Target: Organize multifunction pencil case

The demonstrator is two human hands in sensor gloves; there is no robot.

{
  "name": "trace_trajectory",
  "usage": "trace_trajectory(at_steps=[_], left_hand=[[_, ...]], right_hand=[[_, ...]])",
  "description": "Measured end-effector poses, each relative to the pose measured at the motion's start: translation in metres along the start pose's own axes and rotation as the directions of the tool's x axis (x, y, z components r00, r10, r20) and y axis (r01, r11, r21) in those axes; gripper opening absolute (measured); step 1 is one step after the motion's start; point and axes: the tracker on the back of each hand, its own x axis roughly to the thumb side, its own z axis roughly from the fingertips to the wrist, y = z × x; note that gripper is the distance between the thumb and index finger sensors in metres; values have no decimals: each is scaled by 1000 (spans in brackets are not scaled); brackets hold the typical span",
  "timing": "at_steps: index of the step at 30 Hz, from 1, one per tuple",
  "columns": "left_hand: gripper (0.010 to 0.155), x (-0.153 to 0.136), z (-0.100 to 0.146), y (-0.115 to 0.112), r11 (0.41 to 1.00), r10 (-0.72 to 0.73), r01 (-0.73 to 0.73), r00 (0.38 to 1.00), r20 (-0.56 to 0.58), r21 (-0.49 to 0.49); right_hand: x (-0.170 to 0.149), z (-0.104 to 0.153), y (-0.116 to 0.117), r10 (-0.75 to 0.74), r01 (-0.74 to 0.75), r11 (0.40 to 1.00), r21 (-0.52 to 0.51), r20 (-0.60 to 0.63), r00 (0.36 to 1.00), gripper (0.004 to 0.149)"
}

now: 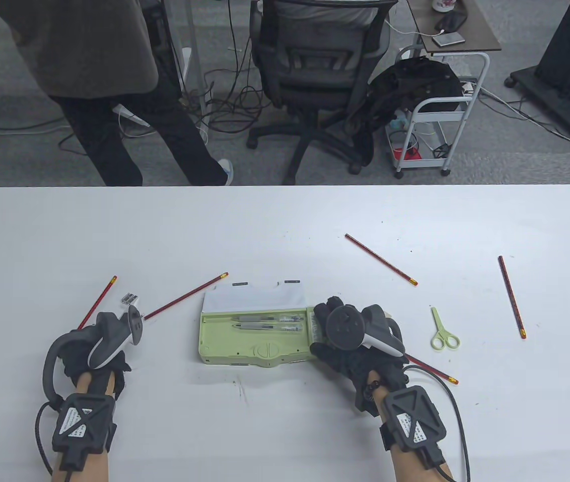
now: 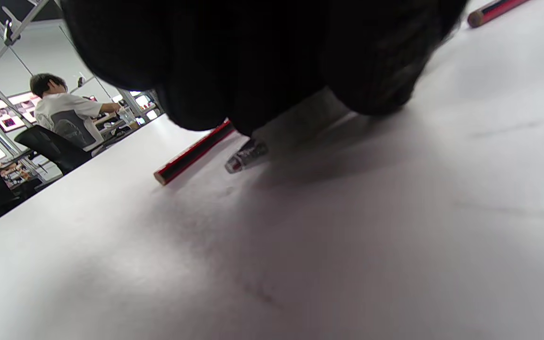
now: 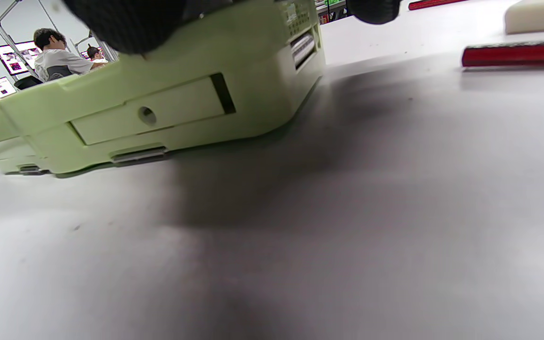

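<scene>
Green pencil case (image 1: 255,341) lies open mid-table, two pens (image 1: 265,322) inside. Your right hand (image 1: 350,341) grips its right end. Your left hand (image 1: 99,351) curls over a pen (image 2: 246,155) beside a red pencil (image 1: 97,303); grip unclear.

Bright, even table view; blurred, shadowed wrist views

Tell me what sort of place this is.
Probably an office or lab workspace: a white table, an office chair amid floor cables, a wheeled cart, and people seated at monitors behind.
</scene>
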Motion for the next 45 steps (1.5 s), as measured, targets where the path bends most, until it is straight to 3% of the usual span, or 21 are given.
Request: trace_trajectory(at_steps=[15,33,40,45], left_hand=[[43,2,2,3,999,-30,30,1000,-4,24],[46,-6,6,3,998,-28,23,997,77,64],[47,-23,21,22,989,38,-49,996,84,137],[47,-13,38,50,967,90,-125,983,162,223]], right_hand=[[0,0,0,5,-5,1000,1,0,1000,81],[1,0,0,12,-12,1000,3,3,1000,81],[1,0,0,15,-15,1000,2,2,1000,81],[1,0,0,17,-17,1000,2,2,1000,81]])
